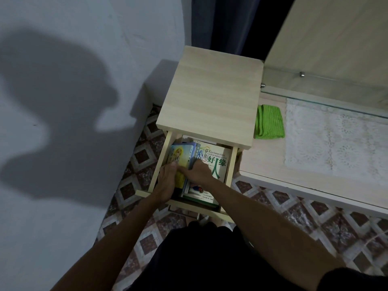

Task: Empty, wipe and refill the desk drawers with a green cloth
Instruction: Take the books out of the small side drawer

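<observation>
The top drawer (230, 169) of a pale wood drawer unit (212, 95) stands pulled out towards me, with books inside. Both my hands are in it. My left hand (167, 181) holds the near left edge of a yellow and blue book (181, 156). My right hand (199, 172) grips the right side of the same small stack, fingers curled over it. Beneath lies a larger white book (218, 160) with green lettering. The folded green cloth (269, 122) lies on the desk top to the right of the unit.
A white lace mat (336, 139) covers the desk (262, 164) on the right, under a glass shelf (323, 93). A grey wall (63, 101) rises on the left. Patterned floor tiles (294, 211) show below, and a second drawer handle (182, 213) peeks out under the open drawer.
</observation>
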